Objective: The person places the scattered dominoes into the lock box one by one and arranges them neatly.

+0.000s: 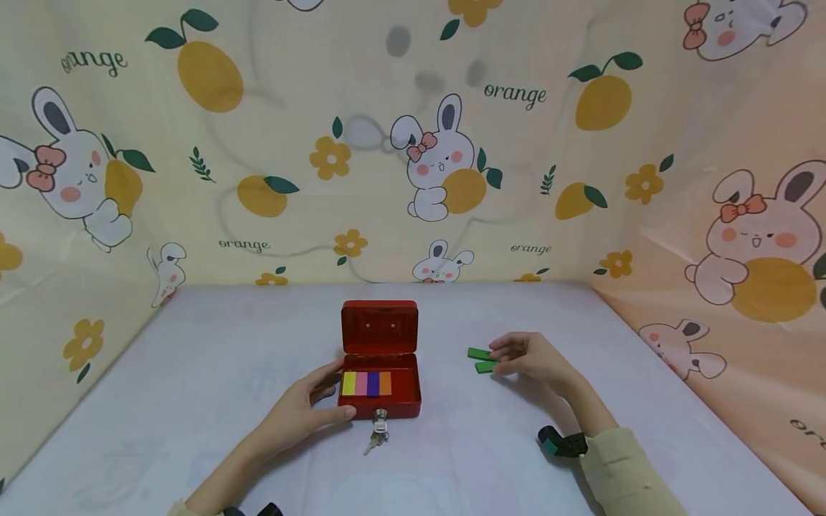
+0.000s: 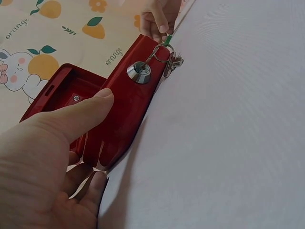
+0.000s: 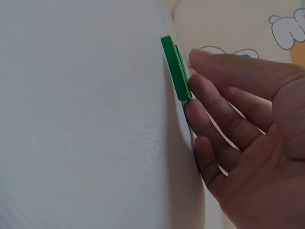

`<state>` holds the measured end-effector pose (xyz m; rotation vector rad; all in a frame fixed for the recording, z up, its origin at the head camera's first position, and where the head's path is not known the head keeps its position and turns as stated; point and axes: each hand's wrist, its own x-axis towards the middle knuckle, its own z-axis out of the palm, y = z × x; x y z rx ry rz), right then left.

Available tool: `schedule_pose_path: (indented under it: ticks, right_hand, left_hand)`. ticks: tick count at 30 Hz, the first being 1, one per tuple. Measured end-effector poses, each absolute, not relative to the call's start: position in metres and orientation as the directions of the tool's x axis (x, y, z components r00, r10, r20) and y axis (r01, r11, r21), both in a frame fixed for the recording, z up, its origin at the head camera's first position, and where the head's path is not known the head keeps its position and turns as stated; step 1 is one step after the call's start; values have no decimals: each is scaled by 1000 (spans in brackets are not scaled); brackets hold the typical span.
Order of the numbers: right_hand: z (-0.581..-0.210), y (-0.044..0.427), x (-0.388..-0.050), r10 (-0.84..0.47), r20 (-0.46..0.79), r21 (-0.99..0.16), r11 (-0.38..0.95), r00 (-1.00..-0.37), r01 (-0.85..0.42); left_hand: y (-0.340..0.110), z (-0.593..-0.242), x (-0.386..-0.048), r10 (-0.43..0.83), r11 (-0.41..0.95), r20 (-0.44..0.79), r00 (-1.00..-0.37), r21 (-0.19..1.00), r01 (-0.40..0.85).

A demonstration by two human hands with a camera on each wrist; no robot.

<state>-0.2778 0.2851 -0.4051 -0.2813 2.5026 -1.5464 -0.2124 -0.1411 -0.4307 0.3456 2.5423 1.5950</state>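
An open red metal box (image 1: 405, 387) stands on the table, its lid (image 1: 379, 328) raised. Inside, on the left, lie yellow, pink, purple and orange blocks (image 1: 385, 383) side by side. My left hand (image 1: 290, 413) grips the box's left side, thumb on the front wall (image 2: 125, 112). Keys (image 1: 376, 438) hang from the front lock (image 2: 139, 72). Right of the box, my right hand (image 1: 532, 360) is at two green blocks (image 1: 478, 354), fingers spread and slightly bent; in the right wrist view its fingertips are beside the green block (image 3: 175, 69), and contact is unclear.
The white table (image 1: 258, 322) meets a patterned cloth (image 1: 297, 143) with rabbits and oranges at the back and sides. A dark band (image 1: 563, 443) is on the right wrist.
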Motion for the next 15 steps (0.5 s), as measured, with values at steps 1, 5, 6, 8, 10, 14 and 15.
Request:
schedule_pose_path:
  ticks: [1,5,6,8,10,14,15]
  right_hand:
    - [-405,285,-277,-266,-57,-895,440,-962,-68]
    - [-404,283,-277,-317,-58,-896,434,-947,-91]
    - [-404,283,-277,-331,-59,-897,431,-942,-95]
    - [-404,281,-278,-362,-61,-901,420,-930,-105]
    - [-404,279,-278,-386,-66,-906,410,-920,-107]
    - [-401,271,-277,-423,-65,-901,415,-904,-130]
    - [-401,269,-278,-423,-68,-895,426,-903,-132]
  left_hand:
    - [-141,-431,-212,256,418,20,-967,899,129]
    - [-142,-431,-212,262,411,27,-965,901,136]
    - [-142,-431,-212,264,409,28,-964,902,138]
    - [-142,-431,-212,266,407,28,-963,903,139]
    - [-142,-431,-212,267,406,29,-963,903,140]
    - [-142,-431,-212,265,404,30,-964,904,139]
    - [-142,-431,-212,264,404,28,-964,904,137]
